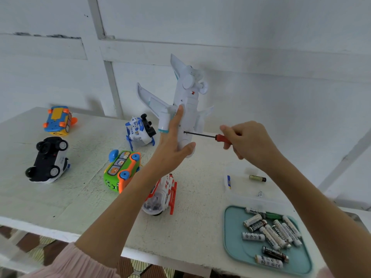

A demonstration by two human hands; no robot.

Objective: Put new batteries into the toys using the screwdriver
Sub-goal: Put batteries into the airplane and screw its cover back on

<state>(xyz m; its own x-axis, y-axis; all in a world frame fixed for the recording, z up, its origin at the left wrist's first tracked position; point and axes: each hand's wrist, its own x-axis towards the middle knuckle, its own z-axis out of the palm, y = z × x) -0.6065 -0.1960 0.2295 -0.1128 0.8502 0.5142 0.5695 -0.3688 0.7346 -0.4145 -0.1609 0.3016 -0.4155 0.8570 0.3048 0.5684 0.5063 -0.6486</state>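
head view. the left hand [174, 141] holds a white toy airplane [187, 101] upright above the table [80, 197], nose end down and tail up, belly turned toward the right; the fingers lie along the fuselage and the thumb hooks under its lower end, so the hand is clamped on the plane. the right hand [248, 140] grips the red handle of a small screwdriver [208, 135] with curled fingers; the dark shaft runs level to the left and its tip meets the plane's belly just beside the left hand's fingers.

on the table, left of the arms: an orange-and-blue toy car [57, 121] lying upside down at the far edge, a black-and-white toy car [49, 159] also wheels-up nearer the left, a small blue-and-white toy plane [139, 130] on its back near the middle, and a green-and-orange toy bus [121, 170] tipped on its side. a white-and-red toy [160, 194] lies partly hidden under the left forearm.

right of the arms: a single dark battery [257, 178] lies alone on the table, near a clear plastic lid or wrapper [228, 181] whose form is hard to make out. nearer the table's front edge, a teal tray [236, 233] holds a loose pile of batteries [271, 233], mostly white, a few black.
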